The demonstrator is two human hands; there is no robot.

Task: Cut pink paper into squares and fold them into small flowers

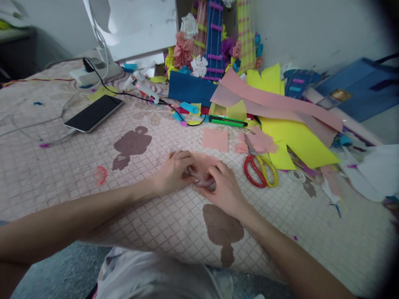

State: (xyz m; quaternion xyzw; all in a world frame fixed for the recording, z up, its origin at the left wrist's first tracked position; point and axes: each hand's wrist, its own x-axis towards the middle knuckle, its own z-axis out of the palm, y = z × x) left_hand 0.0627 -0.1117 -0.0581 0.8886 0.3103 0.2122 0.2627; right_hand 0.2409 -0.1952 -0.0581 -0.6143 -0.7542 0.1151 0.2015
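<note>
Near the middle of the table, my left hand (176, 172) and my right hand (226, 187) face each other with fingers pinched on a piece of pink paper (203, 162). The paper's near edge looks curled between thumbs and fingers, which partly hide it. Just beyond my hands lies a flat pink paper square (215, 140). To its right are more pink paper pieces (262, 140), with the blades of red-and-yellow-handled scissors (253, 154) resting on them. A green cutter knife (228, 121) lies behind the square.
A phone (94, 113) on a cable, a glue gun (143, 88) and a power strip (96, 72) are at the left. Yellow sheets (299, 139), a long pink sheet (280, 101) and a blue sheet (190, 89) lie at the back right. Paper flowers (183, 49) stand behind.
</note>
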